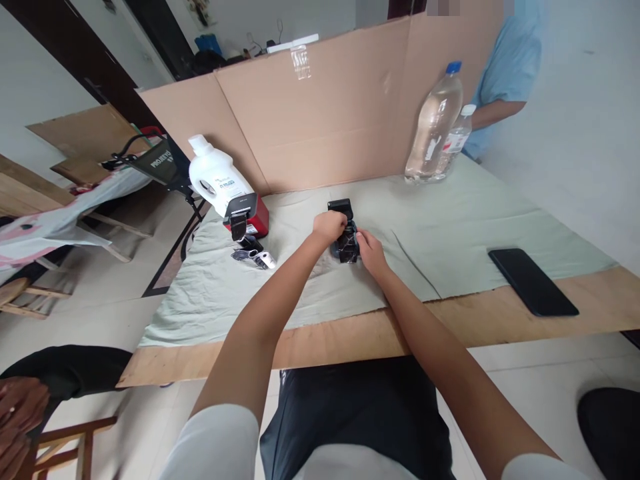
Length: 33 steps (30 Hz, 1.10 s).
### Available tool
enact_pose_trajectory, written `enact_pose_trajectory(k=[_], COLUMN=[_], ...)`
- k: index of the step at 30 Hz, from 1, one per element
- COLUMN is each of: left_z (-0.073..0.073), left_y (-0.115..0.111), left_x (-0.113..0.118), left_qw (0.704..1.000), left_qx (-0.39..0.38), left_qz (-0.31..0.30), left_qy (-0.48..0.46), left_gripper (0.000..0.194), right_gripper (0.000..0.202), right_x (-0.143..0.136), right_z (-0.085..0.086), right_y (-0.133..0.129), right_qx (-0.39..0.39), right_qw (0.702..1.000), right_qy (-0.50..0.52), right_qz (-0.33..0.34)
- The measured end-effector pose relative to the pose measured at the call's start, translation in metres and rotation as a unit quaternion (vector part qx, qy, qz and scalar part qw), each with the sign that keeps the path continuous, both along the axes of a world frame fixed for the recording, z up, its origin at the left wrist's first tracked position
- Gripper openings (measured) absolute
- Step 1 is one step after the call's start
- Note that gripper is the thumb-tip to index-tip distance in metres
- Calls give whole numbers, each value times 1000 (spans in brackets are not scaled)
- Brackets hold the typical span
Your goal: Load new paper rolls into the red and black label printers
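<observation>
Near the middle of the cloth-covered table (310, 287) stands a small black object (347, 248) with a glossy front and a flat black part sticking up at its back. I cannot make out its exact kind. My left hand (330, 227) is closed on its upper left side, the fingertips partly hidden. From the right, my right hand (371, 251) pinches its edge with bent fingers. To the left, a red and black box (256, 215) has a dark flap hanging at its front. Black and white wrapped pieces (254, 255) lie just before it.
A white jug (217, 173) stands behind the box. Two clear bottles, one large (434, 123) and one smaller (456, 141), stand at the back right against a cardboard screen (325, 127). A black phone (533, 281) lies at the front right. Other people sit left and stand behind right.
</observation>
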<state>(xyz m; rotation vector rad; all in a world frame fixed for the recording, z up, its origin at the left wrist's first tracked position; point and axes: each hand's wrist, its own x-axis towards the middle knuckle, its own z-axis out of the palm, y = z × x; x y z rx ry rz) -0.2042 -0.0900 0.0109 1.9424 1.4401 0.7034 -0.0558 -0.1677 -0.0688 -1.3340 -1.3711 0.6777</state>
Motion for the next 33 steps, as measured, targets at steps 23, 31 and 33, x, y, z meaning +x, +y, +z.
enact_pose_trajectory(k=[23, 31, 33], left_z=[10, 47, 55], left_y=[35, 33, 24], left_x=[29, 3, -22], left_qw=[997, 986, 984], left_qx=[-26, 78, 148], left_qz=[24, -15, -33], left_qy=[69, 144, 91], left_gripper=[30, 35, 40], right_gripper=[62, 65, 67], right_x=[1, 2, 3], right_z=[-2, 2, 3], right_y=[1, -2, -2], right_qx=[-9, -9, -11], right_qw=[1000, 1000, 1000], right_qy=[-6, -15, -11], right_qz=[1, 18, 25])
